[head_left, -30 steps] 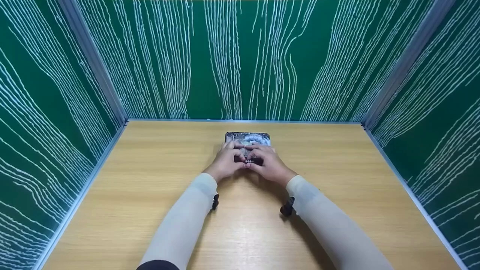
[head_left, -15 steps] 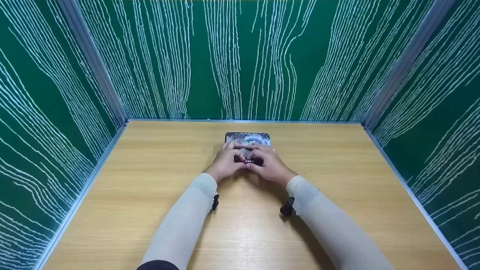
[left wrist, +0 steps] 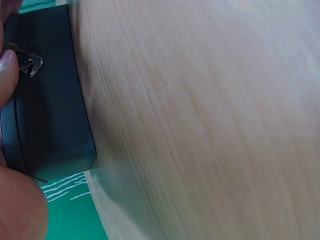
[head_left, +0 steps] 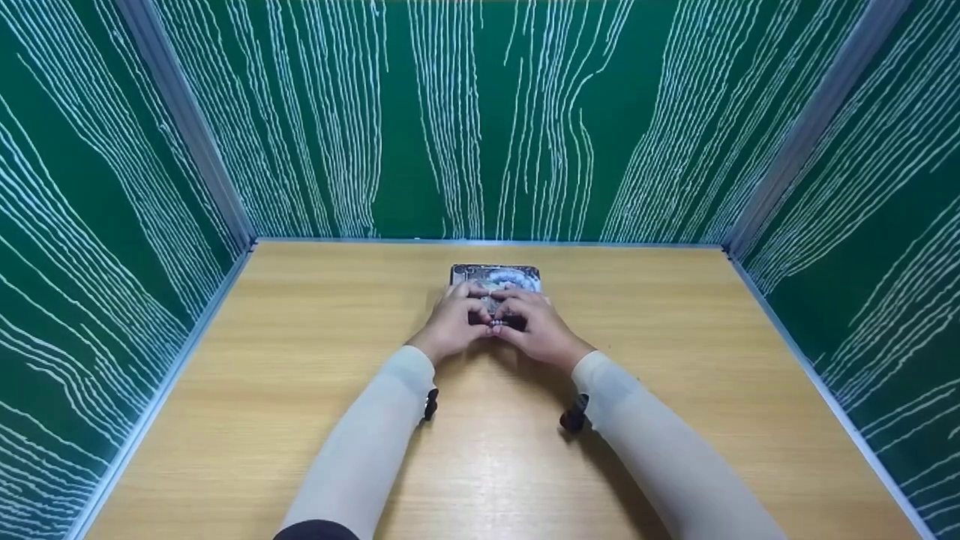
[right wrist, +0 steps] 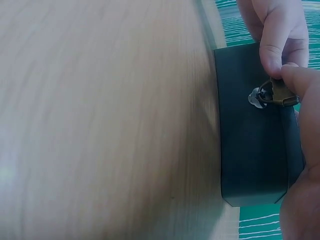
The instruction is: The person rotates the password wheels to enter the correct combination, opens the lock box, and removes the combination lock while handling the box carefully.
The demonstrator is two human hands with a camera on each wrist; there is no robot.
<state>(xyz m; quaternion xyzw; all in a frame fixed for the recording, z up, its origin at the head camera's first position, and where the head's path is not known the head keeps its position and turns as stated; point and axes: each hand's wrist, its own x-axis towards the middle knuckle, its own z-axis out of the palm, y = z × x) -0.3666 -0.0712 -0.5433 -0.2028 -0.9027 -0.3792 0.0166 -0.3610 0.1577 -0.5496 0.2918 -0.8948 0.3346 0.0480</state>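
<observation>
A small dark box with a patterned lid stands near the back of the wooden table. Its plain front carries a silver catch plate with a brass-coloured latch hooked round it. My left hand and right hand grip the box from both sides, fingers curled over the lid. Both thumbs meet at the latch and press on it, as the right wrist view shows. The lid looks closed down on the box. My hands cover its sides and part of its top.
The wooden table spreads out around the box. Green panels with white wavy lines stand at the back and both sides, framed by metal posts. Small dark devices sit at my sleeved wrists.
</observation>
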